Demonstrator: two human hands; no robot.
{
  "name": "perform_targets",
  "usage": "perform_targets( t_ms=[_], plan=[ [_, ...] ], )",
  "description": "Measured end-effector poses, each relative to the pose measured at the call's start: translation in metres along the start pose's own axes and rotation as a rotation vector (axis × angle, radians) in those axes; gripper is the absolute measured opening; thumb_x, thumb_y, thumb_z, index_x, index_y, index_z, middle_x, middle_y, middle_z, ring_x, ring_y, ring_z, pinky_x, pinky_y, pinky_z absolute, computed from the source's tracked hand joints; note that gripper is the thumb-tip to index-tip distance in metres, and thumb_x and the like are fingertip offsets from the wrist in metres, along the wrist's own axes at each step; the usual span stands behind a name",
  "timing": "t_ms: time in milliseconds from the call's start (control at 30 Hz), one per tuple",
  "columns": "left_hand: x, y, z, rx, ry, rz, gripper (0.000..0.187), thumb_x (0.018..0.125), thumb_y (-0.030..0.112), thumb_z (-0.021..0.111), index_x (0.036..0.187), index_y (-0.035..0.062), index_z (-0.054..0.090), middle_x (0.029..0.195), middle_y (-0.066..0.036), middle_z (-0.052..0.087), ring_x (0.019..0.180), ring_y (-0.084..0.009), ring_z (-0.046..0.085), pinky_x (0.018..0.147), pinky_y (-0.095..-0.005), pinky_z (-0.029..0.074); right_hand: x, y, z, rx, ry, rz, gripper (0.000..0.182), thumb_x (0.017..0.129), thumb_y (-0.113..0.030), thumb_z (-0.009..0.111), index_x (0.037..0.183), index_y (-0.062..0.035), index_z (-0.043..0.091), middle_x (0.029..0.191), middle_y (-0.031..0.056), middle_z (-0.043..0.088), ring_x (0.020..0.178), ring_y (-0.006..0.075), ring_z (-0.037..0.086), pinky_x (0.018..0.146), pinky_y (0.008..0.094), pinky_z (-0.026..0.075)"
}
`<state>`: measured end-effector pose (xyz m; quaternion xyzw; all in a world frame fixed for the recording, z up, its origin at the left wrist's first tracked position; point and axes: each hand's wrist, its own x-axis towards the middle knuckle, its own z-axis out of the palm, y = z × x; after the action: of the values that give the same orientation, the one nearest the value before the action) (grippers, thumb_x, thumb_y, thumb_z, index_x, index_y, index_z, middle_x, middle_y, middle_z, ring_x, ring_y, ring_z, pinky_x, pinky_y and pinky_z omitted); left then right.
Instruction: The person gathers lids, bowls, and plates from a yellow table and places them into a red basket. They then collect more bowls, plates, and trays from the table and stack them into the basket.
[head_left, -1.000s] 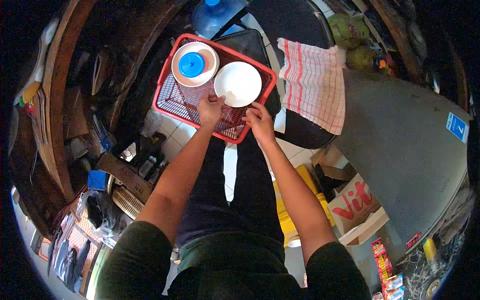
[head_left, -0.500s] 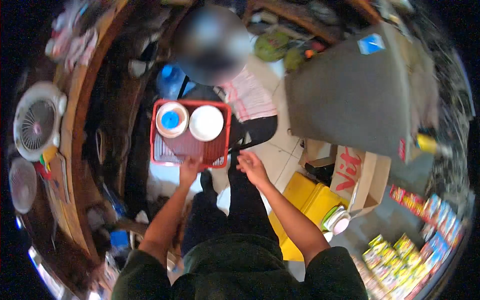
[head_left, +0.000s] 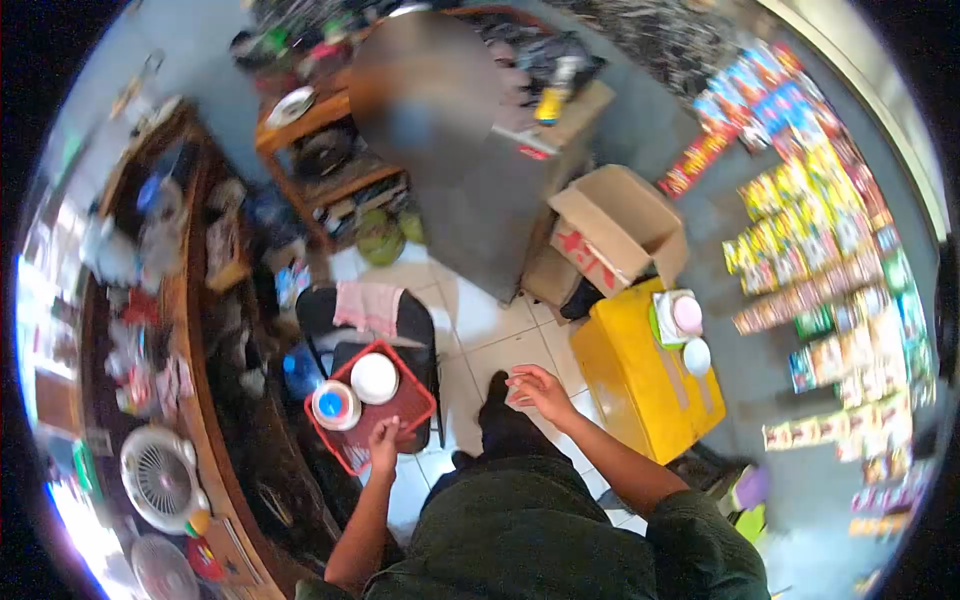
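My left hand (head_left: 384,443) is over the front right edge of a red plastic basket (head_left: 349,462), its fingers loosely bent and slightly apart, overlapping the rim. Inside the basket sit a white round bowl or lid (head_left: 375,378) and a stack of pale round containers (head_left: 322,419) with a blue piece (head_left: 331,404) on top. A black chair (head_left: 418,325) is under the basket, with a pink and white cloth (head_left: 367,307) draped over it. My right hand (head_left: 541,393) hangs above the tiled floor, open with fingers apart, holding nothing.
To the right stands a yellow box (head_left: 640,380) with small containers on top, beside an open cardboard carton (head_left: 625,225). Hanging sachets (head_left: 800,240) line the right wall. On the left, a wooden shelf (head_left: 190,370) and a white fan (head_left: 163,478) border the space. Green round fruit (head_left: 380,237) lies behind.
The view has swung right, so the basket and chair now appear lower and tilted. My right hand is farther from the basket; my left hand stays at its edge.
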<state>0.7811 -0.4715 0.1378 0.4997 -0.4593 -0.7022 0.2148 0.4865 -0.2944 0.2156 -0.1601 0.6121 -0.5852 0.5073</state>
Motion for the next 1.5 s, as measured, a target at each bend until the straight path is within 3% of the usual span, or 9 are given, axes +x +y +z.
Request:
perform_targets(
  t_ms=[233, 300, 367, 700, 867, 967, 1167, 1367, 1500],
  plan=[
    [0.000, 0.056, 0.093, -0.071, -0.351, -0.021, 0.023, 0.094, 0.029, 0.056, 0.102, 0.0086, 0.058, 0.094, -0.004, 0.066, 0.074, -0.0143, 0.065, 0.065, -0.0244, 0.049, -0.071, -0.016, -0.041, 0.161, 0.234, -0.145, 0.030, 0.094, -0.026, 0.055, 0.120, -0.0126, 0.052, 0.108, 0.0058, 0.063, 0.083, 0.0160, 0.063, 0.073, 0.0294, 0.049],
    [-0.010, 0.073, 0.129, -0.070, -0.427, -0.035, 0.020, 0.094, 0.027, 0.056, 0.102, 0.0089, 0.058, 0.091, -0.005, 0.063, 0.075, -0.0163, 0.063, 0.070, -0.0308, 0.050, -0.086, -0.014, -0.055, 0.185, 0.277, -0.159, 0.031, 0.094, -0.026, 0.055, 0.120, -0.0097, 0.052, 0.109, 0.0078, 0.061, 0.087, 0.0188, 0.064, 0.075, 0.0309, 0.051],
    [-0.023, 0.085, 0.164, 0.036, -0.470, 0.025, 0.023, 0.094, 0.030, 0.056, 0.103, 0.0083, 0.058, 0.097, -0.004, 0.064, 0.076, -0.0150, 0.065, 0.068, -0.0263, 0.049, -0.099, -0.010, -0.070, 0.237, 0.333, -0.128, 0.030, 0.094, -0.025, 0.054, 0.120, -0.0101, 0.052, 0.109, 0.0078, 0.061, 0.088, 0.0190, 0.064, 0.075, 0.0310, 0.051],
    [-0.043, 0.029, 0.305, 0.177, -0.563, -0.197, 0.026, 0.092, 0.032, 0.057, 0.106, 0.0095, 0.057, 0.102, -0.007, 0.063, 0.084, -0.0198, 0.065, 0.072, -0.0304, 0.050, -0.186, 0.028, -0.195, 0.281, 0.538, -0.079, 0.032, 0.094, -0.026, 0.055, 0.121, -0.0088, 0.052, 0.110, 0.0104, 0.062, 0.087, 0.0218, 0.065, 0.074, 0.0328, 0.053],
    [-0.062, 0.017, 0.398, 0.243, -0.672, -0.208, 0.029, 0.092, 0.033, 0.057, 0.108, 0.0084, 0.057, 0.102, -0.008, 0.063, 0.084, -0.0196, 0.065, 0.074, -0.0305, 0.049, -0.226, 0.046, -0.269, 0.448, 0.794, 0.042, 0.032, 0.093, -0.028, 0.054, 0.116, -0.0064, 0.050, 0.107, 0.0110, 0.062, 0.083, 0.0221, 0.065, 0.073, 0.0325, 0.052],
    [-0.069, 0.017, 0.441, 0.270, -0.686, -0.211, 0.031, 0.092, 0.034, 0.057, 0.109, 0.0076, 0.056, 0.103, -0.008, 0.063, 0.084, -0.0192, 0.065, 0.074, -0.0298, 0.049, -0.230, 0.043, -0.302, 0.445, 0.792, 0.062, 0.032, 0.093, -0.029, 0.054, 0.115, -0.0063, 0.050, 0.107, 0.0114, 0.062, 0.083, 0.0223, 0.065, 0.073, 0.0334, 0.051],
    [-0.062, 0.015, 0.469, 0.323, -0.723, -0.180, 0.032, 0.093, 0.034, 0.056, 0.110, 0.0075, 0.056, 0.103, -0.009, 0.064, 0.083, -0.0188, 0.065, 0.074, -0.0302, 0.048, -0.162, 0.069, -0.348, 0.376, 0.690, 0.073, 0.036, 0.091, -0.031, 0.057, 0.117, -0.0070, 0.051, 0.105, 0.0106, 0.063, 0.079, 0.0209, 0.064, 0.070, 0.0320, 0.050],
    [-0.025, 0.010, 0.474, 0.472, -0.687, -0.299, 0.034, 0.093, 0.034, 0.056, 0.111, 0.0053, 0.055, 0.104, -0.011, 0.063, 0.086, -0.0195, 0.066, 0.074, -0.0305, 0.050, -0.071, 0.077, -0.304, 0.322, 0.512, 0.051, 0.035, 0.090, -0.029, 0.057, 0.119, -0.0089, 0.052, 0.107, 0.0078, 0.062, 0.082, 0.0183, 0.063, 0.072, 0.0318, 0.049],
    [0.019, 0.009, 0.497, 0.554, -0.764, -0.310, 0.027, 0.092, 0.030, 0.058, 0.108, 0.0083, 0.057, 0.096, -0.006, 0.064, 0.081, -0.0178, 0.066, 0.072, -0.0299, 0.050, -0.060, 0.095, -0.291, 0.470, 0.491, 0.257, 0.037, 0.090, -0.031, 0.058, 0.120, -0.0097, 0.051, 0.106, 0.0076, 0.062, 0.082, 0.0190, 0.063, 0.070, 0.0326, 0.049]
  ],
)
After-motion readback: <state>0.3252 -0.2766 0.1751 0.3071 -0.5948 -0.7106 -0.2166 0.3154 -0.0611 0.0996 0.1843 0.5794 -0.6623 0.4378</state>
